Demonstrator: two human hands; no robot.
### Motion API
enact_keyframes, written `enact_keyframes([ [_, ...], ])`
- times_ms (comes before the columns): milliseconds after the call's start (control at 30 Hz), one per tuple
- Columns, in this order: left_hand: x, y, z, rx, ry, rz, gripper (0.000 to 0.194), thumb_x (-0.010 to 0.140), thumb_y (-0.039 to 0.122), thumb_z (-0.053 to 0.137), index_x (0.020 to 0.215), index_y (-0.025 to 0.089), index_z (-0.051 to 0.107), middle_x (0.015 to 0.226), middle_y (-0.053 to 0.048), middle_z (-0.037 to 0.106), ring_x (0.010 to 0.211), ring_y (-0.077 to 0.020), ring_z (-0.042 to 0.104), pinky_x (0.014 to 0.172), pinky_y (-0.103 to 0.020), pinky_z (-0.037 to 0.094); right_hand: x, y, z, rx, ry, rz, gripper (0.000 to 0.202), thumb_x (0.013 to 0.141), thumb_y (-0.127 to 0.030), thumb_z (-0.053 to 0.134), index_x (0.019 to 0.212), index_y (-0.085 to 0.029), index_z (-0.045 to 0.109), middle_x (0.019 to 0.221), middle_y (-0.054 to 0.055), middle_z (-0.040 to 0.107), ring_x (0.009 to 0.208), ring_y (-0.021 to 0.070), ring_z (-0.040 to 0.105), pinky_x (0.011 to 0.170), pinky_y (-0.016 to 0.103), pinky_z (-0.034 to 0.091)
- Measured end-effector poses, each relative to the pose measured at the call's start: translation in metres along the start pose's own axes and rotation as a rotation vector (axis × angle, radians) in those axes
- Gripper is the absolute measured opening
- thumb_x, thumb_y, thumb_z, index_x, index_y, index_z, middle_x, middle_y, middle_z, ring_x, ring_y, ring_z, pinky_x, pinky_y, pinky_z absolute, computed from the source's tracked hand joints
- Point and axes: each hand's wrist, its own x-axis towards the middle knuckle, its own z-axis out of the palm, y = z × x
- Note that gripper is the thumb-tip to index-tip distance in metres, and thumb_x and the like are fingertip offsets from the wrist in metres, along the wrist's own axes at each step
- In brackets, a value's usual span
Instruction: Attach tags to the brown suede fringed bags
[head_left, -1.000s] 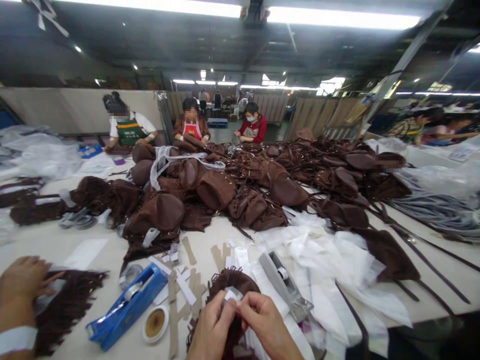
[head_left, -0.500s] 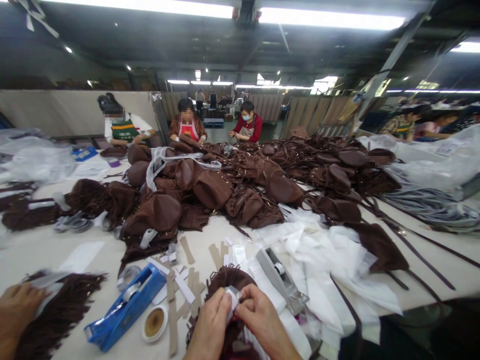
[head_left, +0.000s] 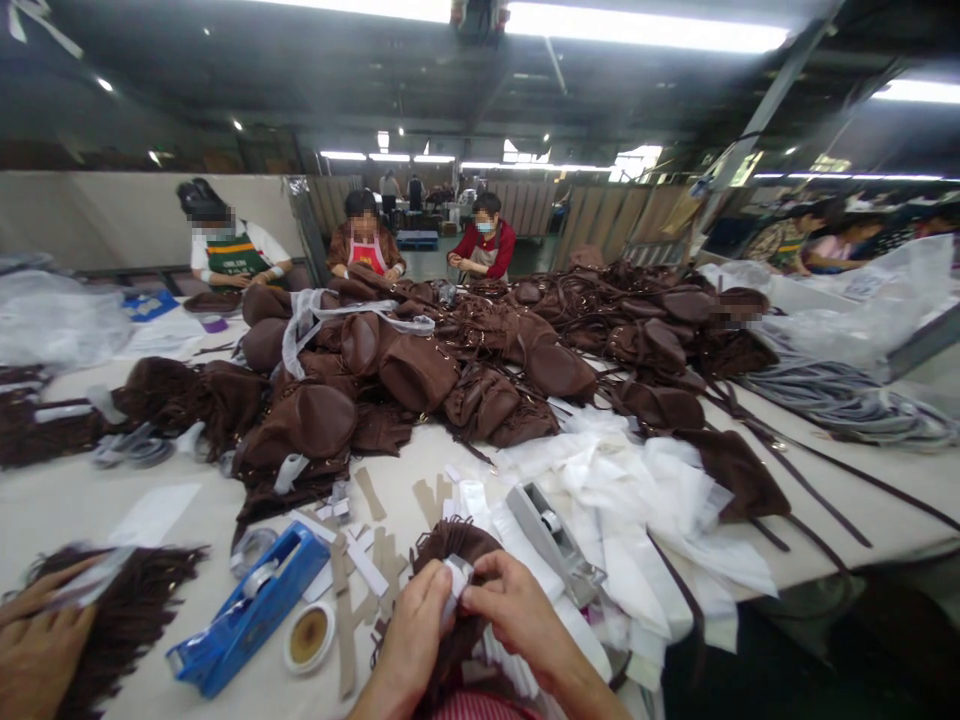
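Near the bottom centre, my left hand (head_left: pixel 414 628) pinches a small white wrapping (head_left: pixel 455 578) between thumb and fingers. My right hand (head_left: pixel 510 612) is closed at the other side of that wrapping, its fingertips touching the edge. Beneath both hands lies a dark brown fringed bag (head_left: pixel 459 540). Left of them are a blue tape dispenser (head_left: pixel 251 605), a round tape roll (head_left: pixel 309 638) and tan strips (head_left: pixel 345 620). A grey tape dispenser (head_left: pixel 555 545) stands to the right of my hands.
Brown bags (head_left: pixel 420 370) are heaped across the table, with white sheets (head_left: pixel 622 500) at right. Another person's hands (head_left: pixel 45 640) rest on a fringed piece (head_left: pixel 135 610) at lower left. Three people sit across the table. Grey cords (head_left: pixel 840 395) lie at far right.
The view has shifted slightly. My hands remain at the white wrapping, with small finger movements. At lower left, a second hand of the other person now shows on the fringed piece.
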Motion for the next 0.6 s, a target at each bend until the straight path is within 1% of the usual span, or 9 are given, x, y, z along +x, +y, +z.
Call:
enact_keyframes([
  [67,0.0,0.001,0.0,-0.084,0.008,-0.053,0.042,0.081,0.061,0.043,0.072,0.021,0.047,0.071,0.002,0.05,0.072,-0.018,0.048,0.067,-0.028,0.041,0.002,0.003,-0.002,0.163,0.002,0.036,0.037,0.058,-0.031,0.072,0.085,-0.021,0.049,0.047,-0.013,0.046,0.032,0.0015,0.025,0.037,0.017,0.01],
  [133,-0.001,0.004,0.0,-0.198,0.001,-0.103,0.044,0.077,0.064,0.047,0.074,0.021,0.048,0.074,0.001,0.053,0.074,-0.0183,0.05,0.07,-0.029,0.045,0.004,0.008,-0.008,0.298,0.047,0.043,0.047,0.054,-0.04,0.077,0.084,-0.021,0.047,0.047,-0.015,0.04,0.034,0.0004,0.021,0.038,0.016,0.007],
  [200,-0.001,0.007,0.0,-0.298,-0.013,-0.137,0.045,0.075,0.066,0.05,0.077,0.021,0.049,0.081,0.0,0.057,0.08,-0.0192,0.054,0.079,-0.031,0.047,0.004,0.012,-0.015,0.352,0.123,0.016,0.054,0.048,-0.046,0.081,0.08,-0.021,0.046,0.047,-0.016,0.037,0.035,-0.0001,0.019,0.038,0.016,0.005],
  [267,-0.001,0.008,-0.002,-0.322,-0.016,-0.156,0.046,0.073,0.068,0.052,0.078,0.021,0.05,0.085,-0.001,0.059,0.087,-0.0206,0.056,0.084,-0.033,0.047,0.0,0.012,-0.02,0.34,0.153,-0.034,0.053,0.048,-0.051,0.082,0.075,-0.02,0.048,0.047,-0.015,0.033,0.036,-0.0004,0.017,0.038,0.016,0.005],
  [367,-0.001,0.007,-0.003,-0.166,0.028,-0.098,0.045,0.077,0.067,0.046,0.074,0.022,0.049,0.082,-0.001,0.059,0.086,-0.0212,0.055,0.08,-0.03,0.046,-0.013,0.007,-0.019,0.234,0.022,-0.044,0.048,0.057,-0.057,0.077,0.071,-0.017,0.056,0.047,-0.013,0.034,0.037,-0.0006,0.015,0.038,0.018,0.004],
  [400,-0.001,0.006,-0.003,-0.095,0.043,-0.057,0.044,0.079,0.066,0.043,0.073,0.022,0.049,0.079,-0.001,0.058,0.084,-0.0209,0.054,0.078,-0.029,0.045,-0.018,0.005,-0.016,0.198,-0.025,-0.034,0.048,0.058,-0.058,0.076,0.072,-0.016,0.059,0.048,-0.012,0.038,0.036,-0.0008,0.016,0.037,0.018,0.005],
  [467,-0.002,0.005,-0.002,0.02,0.052,0.023,0.043,0.084,0.062,0.038,0.073,0.022,0.049,0.076,-0.001,0.056,0.079,-0.02,0.053,0.074,-0.028,0.043,-0.025,0.002,-0.008,0.152,-0.063,-0.018,0.051,0.056,-0.061,0.076,0.071,-0.015,0.063,0.049,-0.01,0.043,0.036,-0.0009,0.019,0.036,0.019,0.005],
  [500,-0.003,0.005,-0.001,0.052,0.044,0.048,0.042,0.086,0.06,0.036,0.074,0.022,0.049,0.076,0.0,0.056,0.079,-0.0197,0.052,0.074,-0.027,0.042,-0.027,0.001,-0.004,0.149,-0.067,-0.011,0.053,0.054,-0.064,0.076,0.068,-0.015,0.062,0.046,-0.01,0.041,0.035,-0.0006,0.019,0.036,0.019,0.005],
  [600,-0.009,0.011,0.0,0.092,0.001,0.075,0.04,0.09,0.055,0.033,0.076,0.022,0.049,0.077,0.0,0.056,0.078,-0.0187,0.053,0.073,-0.026,0.04,-0.026,0.005,0.005,0.225,-0.103,0.027,0.056,0.052,-0.068,0.075,0.056,-0.018,0.051,0.037,-0.014,0.025,0.034,-0.0001,0.014,0.034,0.017,0.004],
])
